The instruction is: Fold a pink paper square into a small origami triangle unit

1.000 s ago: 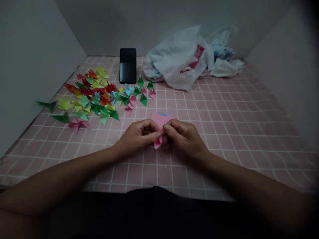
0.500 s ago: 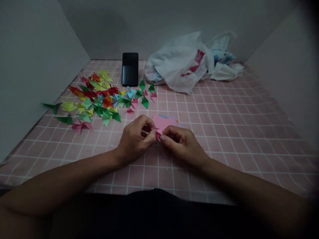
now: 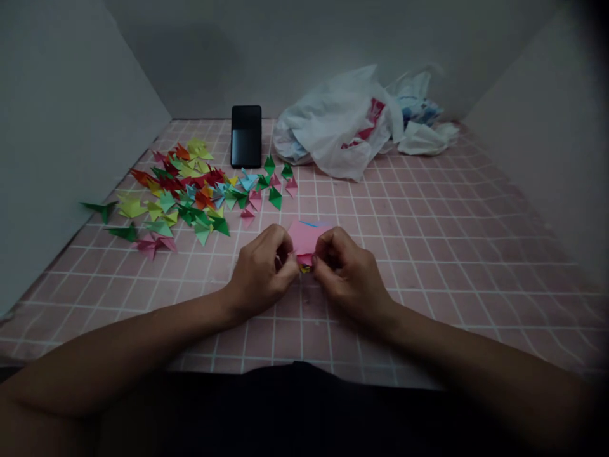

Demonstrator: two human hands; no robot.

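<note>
Between my two hands is a small folded piece of pink paper (image 3: 305, 259), its far side partly covered by fingers. My left hand (image 3: 263, 266) pinches its left end between thumb and forefinger. The right end is pinched the same way by my right hand (image 3: 351, 270). Just behind lies a stack of square paper sheets (image 3: 304, 236), pink on top, with a blue edge showing. A bit of yellow shows below the folded paper; what it is I cannot make out.
Many folded paper cranes (image 3: 190, 184) in several colours spread over the left of the pink checked tablecloth (image 3: 428, 254). A black phone (image 3: 246, 137) stands upright behind them. Crumpled white plastic bags (image 3: 333, 124) lie at the back, and pale walls enclose the sides.
My right hand has shifted slightly right and up, away from the left. The pink paper, narrow and angled before, now stretches level between both hands.
</note>
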